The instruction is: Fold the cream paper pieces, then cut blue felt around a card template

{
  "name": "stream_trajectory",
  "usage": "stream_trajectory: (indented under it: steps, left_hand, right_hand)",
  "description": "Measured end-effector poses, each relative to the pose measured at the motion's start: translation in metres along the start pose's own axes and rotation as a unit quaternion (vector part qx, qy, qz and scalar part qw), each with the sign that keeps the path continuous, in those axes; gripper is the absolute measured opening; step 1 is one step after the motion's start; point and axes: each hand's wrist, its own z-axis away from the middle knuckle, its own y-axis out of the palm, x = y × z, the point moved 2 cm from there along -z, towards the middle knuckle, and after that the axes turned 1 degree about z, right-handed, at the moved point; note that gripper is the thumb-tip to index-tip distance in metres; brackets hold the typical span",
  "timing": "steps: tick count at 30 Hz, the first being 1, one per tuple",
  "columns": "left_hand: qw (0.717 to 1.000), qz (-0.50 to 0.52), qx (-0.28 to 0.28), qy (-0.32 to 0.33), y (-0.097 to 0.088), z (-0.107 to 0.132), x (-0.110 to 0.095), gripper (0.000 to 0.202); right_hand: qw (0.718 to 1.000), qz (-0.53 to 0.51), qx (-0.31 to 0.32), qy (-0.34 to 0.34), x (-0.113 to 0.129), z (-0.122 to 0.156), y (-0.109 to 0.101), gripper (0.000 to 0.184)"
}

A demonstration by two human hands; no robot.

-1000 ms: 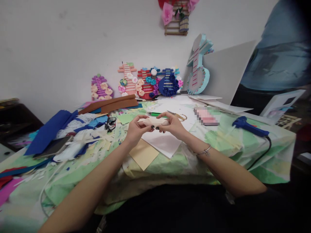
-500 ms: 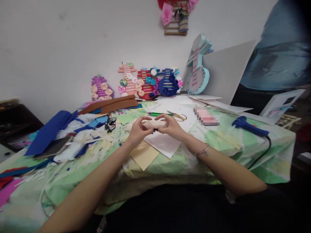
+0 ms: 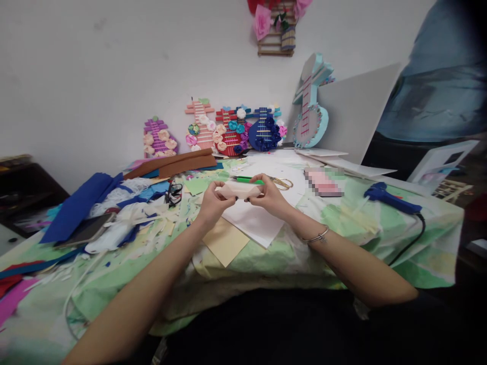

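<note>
At the centre of the frame, a person's left hand (image 3: 211, 204) and right hand (image 3: 269, 195) together hold a small pale cream piece of paper (image 3: 239, 189) just above a cluttered craft table (image 3: 342, 223). The fingers of both hands are closed narrowly on the piece, one hand pinching each end. A thin bracelet (image 3: 318, 236) circles the right wrist. Directly beneath the hands lie a white sheet (image 3: 254, 225) and a tan sheet (image 3: 225, 242), overlapping. Just behind the hands, a green pen (image 3: 247, 179) and gold-handled scissors (image 3: 280, 182) rest on the table. A blue glue gun (image 3: 388, 197) lies at centre right, well apart from the hands. Blue felt (image 3: 81, 202) and scraps fill the left of the frame. Small decorated guitar models (image 3: 232, 132) line the wall at upper centre.
</note>
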Motion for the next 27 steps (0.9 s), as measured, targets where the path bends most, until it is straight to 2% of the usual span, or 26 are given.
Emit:
stream_trajectory:
  steps: [14,20,27]
  left_hand:
    - [1.0,-0.018,-0.015,-0.015,-0.0035,-0.003,0.0078,0.04]
    - [1.0,-0.013,0.009,-0.023,-0.0005,-0.0002,0.0077,0.042]
    - [0.999,-0.009,0.031,-0.033,0.0009,0.0016,0.0054,0.046]
  right_hand:
    - [1.0,-0.001,0.028,0.007,0.0044,0.0014,0.0,0.044]
    - [0.997,0.07,0.02,-0.022,0.0027,-0.0001,0.0,0.038]
    - [0.999,0.028,0.031,0.004,0.0057,0.0008,0.0003,0.038]
